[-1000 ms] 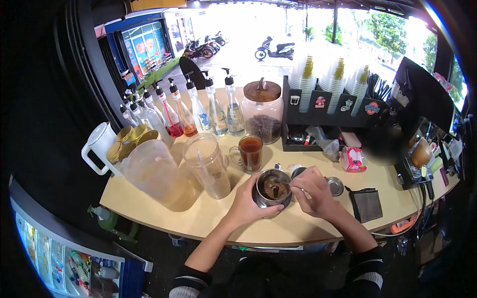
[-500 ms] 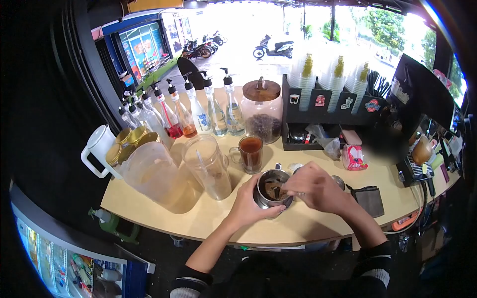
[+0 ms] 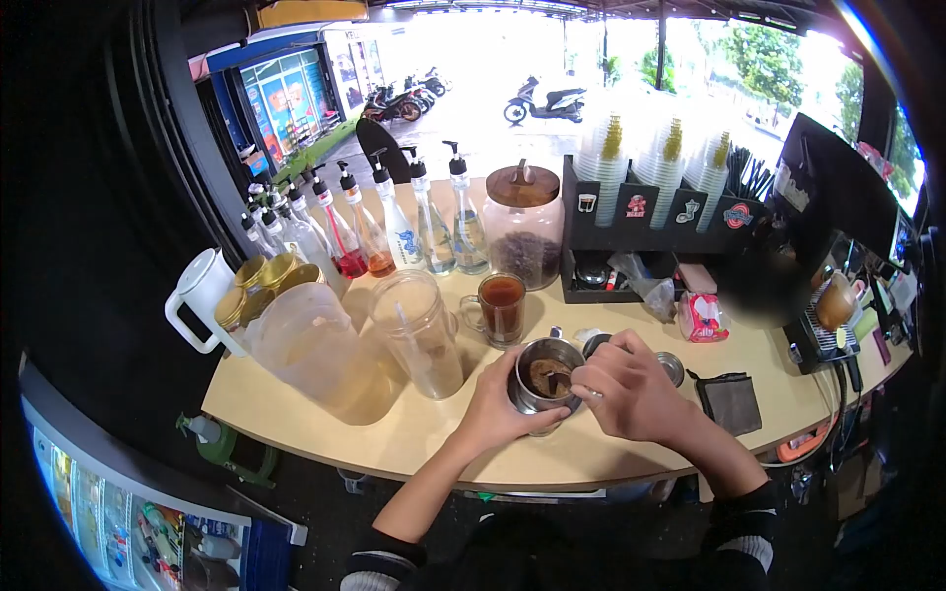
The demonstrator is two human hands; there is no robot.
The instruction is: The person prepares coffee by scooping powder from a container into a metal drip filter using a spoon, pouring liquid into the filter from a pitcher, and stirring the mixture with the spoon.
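Observation:
A metal cup (image 3: 537,397) with brown liquid in it stands near the counter's front edge. My left hand (image 3: 496,406) is wrapped round its left and front side. Over the cup's right rim, my right hand (image 3: 631,392) is closed on the handle of a spoon, whose dark lower end (image 3: 558,382) dips into the liquid. Just behind the cup is a glass mug (image 3: 502,313) of reddish-brown drink. Round metal lids (image 3: 669,369) lie beyond my right hand, partly hidden by it.
On the wooden counter (image 3: 325,453), a clear jug (image 3: 419,340), a large frosted pitcher (image 3: 315,350) and a white jug (image 3: 202,295) stand left. Pump bottles (image 3: 434,231), a lidded jar (image 3: 524,236) and a black cup rack (image 3: 650,236) line the back. A dark pouch (image 3: 730,402) lies right.
My right hand has shifted slightly over the cup and turned, with the spoon still in the liquid. My left hand stays round the cup. The whole view has shifted a little.

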